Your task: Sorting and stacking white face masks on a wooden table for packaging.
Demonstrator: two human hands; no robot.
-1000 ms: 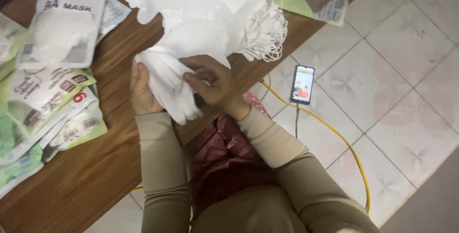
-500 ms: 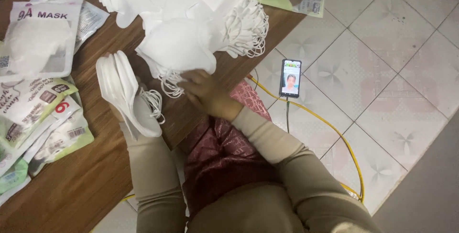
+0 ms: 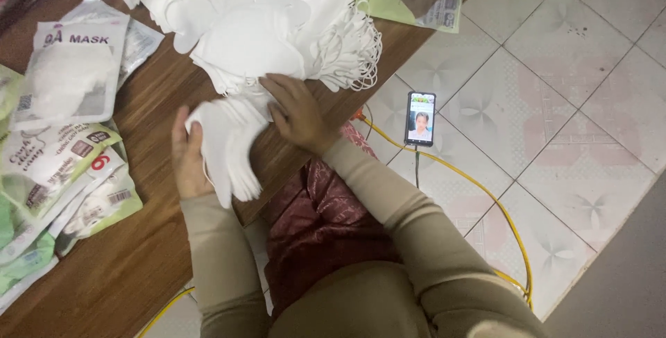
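Left edge of the wooden tabletop (image 3: 104,268): several glossy printed mask packets (image 3: 62,171), overlapping, exact count unclear. Your left hand (image 3: 186,154) was curled around one small stack of white folded masks (image 3: 225,147), soft and curved, held just above the tabletop's near edge. Your right hand (image 3: 297,112) lay flat, fingers spread, on that stack. Behind: one large loose heap of white masks (image 3: 277,12) with elastic loops. On the tiled floor: one phone (image 3: 420,118), one yellow cable (image 3: 485,199).
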